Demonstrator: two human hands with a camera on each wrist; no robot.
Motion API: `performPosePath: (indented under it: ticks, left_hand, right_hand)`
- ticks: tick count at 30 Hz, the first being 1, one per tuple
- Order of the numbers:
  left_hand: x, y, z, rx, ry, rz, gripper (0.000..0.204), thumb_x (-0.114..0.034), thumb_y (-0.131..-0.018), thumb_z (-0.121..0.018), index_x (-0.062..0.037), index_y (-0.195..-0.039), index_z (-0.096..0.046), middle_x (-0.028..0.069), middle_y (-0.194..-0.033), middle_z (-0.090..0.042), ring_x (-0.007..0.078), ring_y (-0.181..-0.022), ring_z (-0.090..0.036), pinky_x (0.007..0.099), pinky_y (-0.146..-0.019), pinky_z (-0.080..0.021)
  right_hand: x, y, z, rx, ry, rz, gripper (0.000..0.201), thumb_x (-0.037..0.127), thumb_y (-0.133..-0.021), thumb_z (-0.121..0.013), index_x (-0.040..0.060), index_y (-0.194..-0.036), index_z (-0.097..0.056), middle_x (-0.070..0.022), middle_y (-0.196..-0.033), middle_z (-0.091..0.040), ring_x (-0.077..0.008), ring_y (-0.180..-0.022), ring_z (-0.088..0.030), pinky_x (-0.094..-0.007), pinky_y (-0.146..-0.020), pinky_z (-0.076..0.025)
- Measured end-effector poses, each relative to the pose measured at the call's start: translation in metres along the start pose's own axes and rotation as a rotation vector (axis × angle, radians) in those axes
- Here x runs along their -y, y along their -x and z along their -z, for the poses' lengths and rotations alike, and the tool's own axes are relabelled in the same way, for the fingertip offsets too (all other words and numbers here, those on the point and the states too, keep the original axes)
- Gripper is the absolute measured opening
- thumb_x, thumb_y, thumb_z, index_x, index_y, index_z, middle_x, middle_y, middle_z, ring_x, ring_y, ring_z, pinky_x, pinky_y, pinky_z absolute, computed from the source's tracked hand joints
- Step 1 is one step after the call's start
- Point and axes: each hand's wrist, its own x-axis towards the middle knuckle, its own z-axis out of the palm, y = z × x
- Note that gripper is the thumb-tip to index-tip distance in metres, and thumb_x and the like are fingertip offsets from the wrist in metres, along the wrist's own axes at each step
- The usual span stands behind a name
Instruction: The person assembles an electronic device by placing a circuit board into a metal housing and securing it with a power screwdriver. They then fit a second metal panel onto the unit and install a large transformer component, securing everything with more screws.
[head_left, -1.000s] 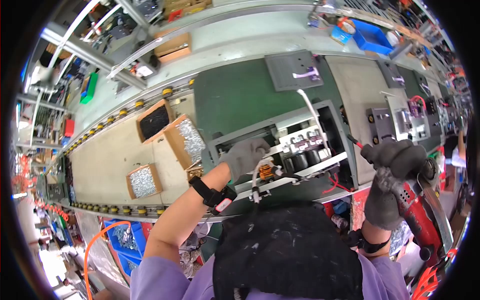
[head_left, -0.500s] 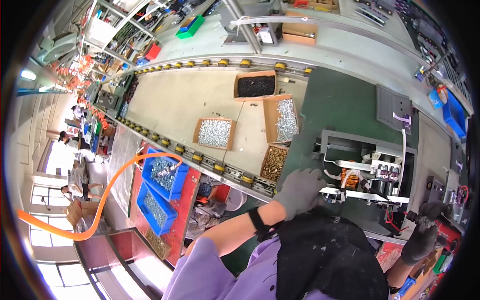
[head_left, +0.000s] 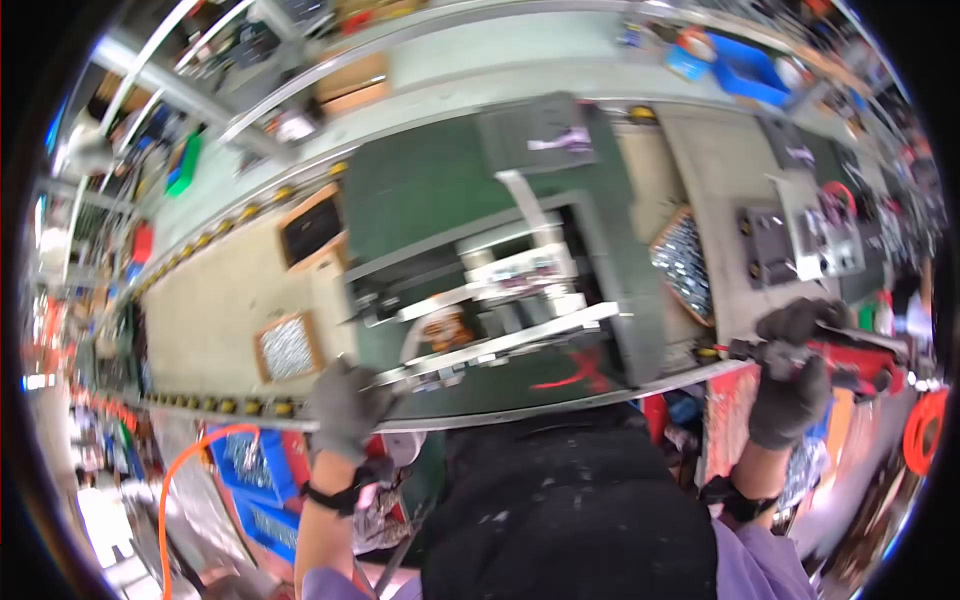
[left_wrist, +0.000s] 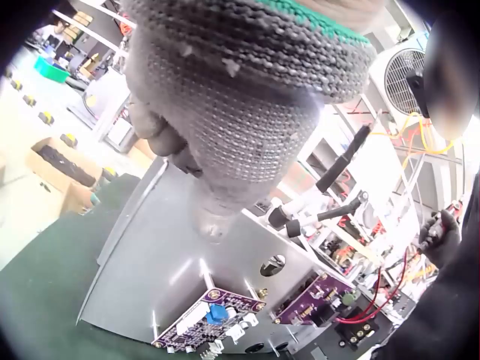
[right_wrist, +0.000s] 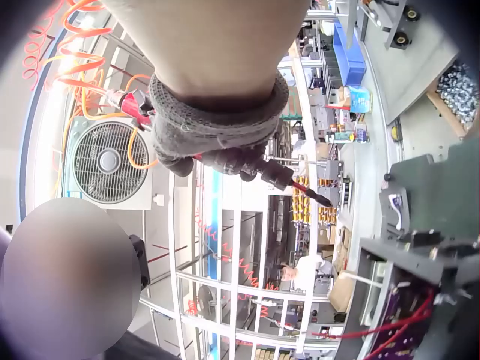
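Note:
My gloved left hand (head_left: pixel 350 405) grips the left front end of a grey metal chassis (head_left: pixel 600 240), blurred in the head view. In the left wrist view, the same hand (left_wrist: pixel 225 127) has its fingers at the edge of the grey panel (left_wrist: pixel 142 247), beside a purple circuit board (left_wrist: pixel 214 322). The chassis, fitted with a copper coil (head_left: pixel 445 328) and white wiring, lies on a green board (head_left: pixel 420 190). Off its right end, my gloved right hand (head_left: pixel 790 375) holds a red power screwdriver (head_left: pixel 860 368); its dark bit (right_wrist: pixel 313 195) points away from the fingers, touching nothing.
Boxes of screws stand left (head_left: pixel 288 348) and right (head_left: pixel 683 265) of the board. A dark-filled box (head_left: pixel 312 232) sits behind. Blue bins (head_left: pixel 250 465) and an orange hose (head_left: pixel 170 490) are at the near left. A grey plate (head_left: pixel 540 130) lies at the back.
The chassis and green board have shifted left, over where a screw box showed, and a screw box appears on the right. My left hand has moved from the chassis interior to its left front end.

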Motion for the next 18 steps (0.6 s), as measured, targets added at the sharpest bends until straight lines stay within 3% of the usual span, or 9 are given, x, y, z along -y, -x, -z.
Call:
performPosePath:
  ticks: [2,5,7,9,10,11,13,17,18]
  left_hand:
    - [0.036,0.007,0.008,0.061,-0.163,0.096,0.024,-0.022,-0.066,-0.076,-0.0124,-0.086,-0.067,0.0108,-0.081,-0.056,0.0325,-0.075,-0.060,0.0431,-0.064,-0.048]
    - [0.021,0.007,0.035,0.113,-0.276,0.326,0.029,-0.016,-0.070,-0.073,-0.0104,-0.097,-0.066,0.0128,-0.088,-0.057,0.0351,-0.083,-0.060,0.0436,-0.070,-0.048]
    - [-0.001,0.004,0.048,0.051,-0.255,0.309,0.030,-0.012,-0.071,-0.071,-0.0097,-0.101,-0.065,0.0134,-0.086,-0.055,0.0358,-0.080,-0.058,0.0444,-0.068,-0.046]
    - [-0.035,-0.002,0.054,-0.194,-0.159,0.187,0.032,0.001,-0.072,-0.064,-0.0073,-0.102,-0.064,0.0137,-0.086,-0.054,0.0348,-0.077,-0.058,0.0411,-0.065,-0.046]
    - [-0.064,-0.010,0.059,-0.205,-0.143,0.185,0.032,0.004,-0.072,-0.061,-0.0051,-0.102,-0.063,0.0140,-0.085,-0.053,0.0336,-0.074,-0.057,0.0406,-0.065,-0.045]
    - [-0.090,-0.018,0.058,-0.198,-0.148,0.178,0.032,0.004,-0.072,-0.061,-0.0051,-0.102,-0.063,0.0140,-0.085,-0.053,0.0336,-0.074,-0.057,0.0406,-0.065,-0.045]
    - [-0.141,-0.033,0.050,-0.306,0.082,-0.004,0.030,-0.005,-0.073,-0.059,-0.0108,-0.102,-0.066,0.0120,-0.077,-0.050,0.0309,-0.068,-0.055,0.0399,-0.059,-0.042]
    - [-0.229,-0.082,0.033,0.190,0.190,-0.326,0.021,-0.014,-0.076,-0.065,-0.0110,-0.097,-0.065,0.0111,-0.080,-0.053,0.0317,-0.075,-0.057,0.0392,-0.063,-0.045]
    - [-0.242,-0.100,0.023,0.208,0.162,-0.453,0.018,-0.018,-0.078,-0.064,-0.0119,-0.095,-0.066,0.0113,-0.080,-0.053,0.0323,-0.076,-0.058,0.0409,-0.064,-0.046]
  right_hand:
    - [-0.013,0.009,-0.012,-0.054,-0.086,-0.075,0.055,0.032,-0.080,-0.072,0.0094,-0.121,-0.045,-0.0028,-0.077,-0.047,-0.0159,-0.070,-0.046,-0.0340,-0.066,-0.042]
    - [-0.030,0.009,-0.001,-0.145,-0.126,-0.100,0.060,0.030,-0.075,-0.076,0.0076,-0.122,-0.046,-0.0060,-0.077,-0.051,-0.0166,-0.067,-0.051,-0.0347,-0.067,-0.047]
    - [-0.041,0.010,0.009,-0.154,-0.139,-0.128,0.055,0.026,-0.077,-0.074,0.0080,-0.120,-0.045,-0.0037,-0.077,-0.048,-0.0158,-0.068,-0.047,-0.0327,-0.067,-0.043]
    - [-0.051,0.011,0.024,-0.179,-0.166,-0.204,0.062,0.028,-0.073,-0.077,0.0061,-0.122,-0.046,-0.0071,-0.080,-0.054,-0.0196,-0.074,-0.056,-0.0405,-0.076,-0.051]
    - [-0.056,0.012,0.034,-0.142,-0.211,-0.219,0.061,0.027,-0.073,-0.078,0.0052,-0.120,-0.046,-0.0081,-0.083,-0.056,-0.0203,-0.076,-0.057,-0.0412,-0.075,-0.052]
    - [-0.058,0.012,0.038,-0.151,-0.213,-0.224,0.061,0.027,-0.073,-0.078,0.0052,-0.120,-0.046,-0.0081,-0.083,-0.056,-0.0203,-0.076,-0.057,-0.0412,-0.075,-0.052]
    - [-0.062,0.009,0.047,-0.167,-0.198,-0.222,0.060,0.025,-0.072,-0.078,0.0049,-0.119,-0.046,-0.0087,-0.085,-0.056,-0.0207,-0.077,-0.057,-0.0414,-0.074,-0.053]
    - [-0.065,0.006,0.068,-0.207,-0.184,-0.244,0.060,0.023,-0.071,-0.077,0.0047,-0.119,-0.046,-0.0086,-0.085,-0.056,-0.0209,-0.077,-0.057,-0.0409,-0.073,-0.054]
    - [-0.065,0.005,0.074,-0.195,-0.198,-0.267,0.058,0.022,-0.071,-0.076,0.0050,-0.118,-0.046,-0.0084,-0.085,-0.055,-0.0208,-0.077,-0.057,-0.0410,-0.074,-0.054]
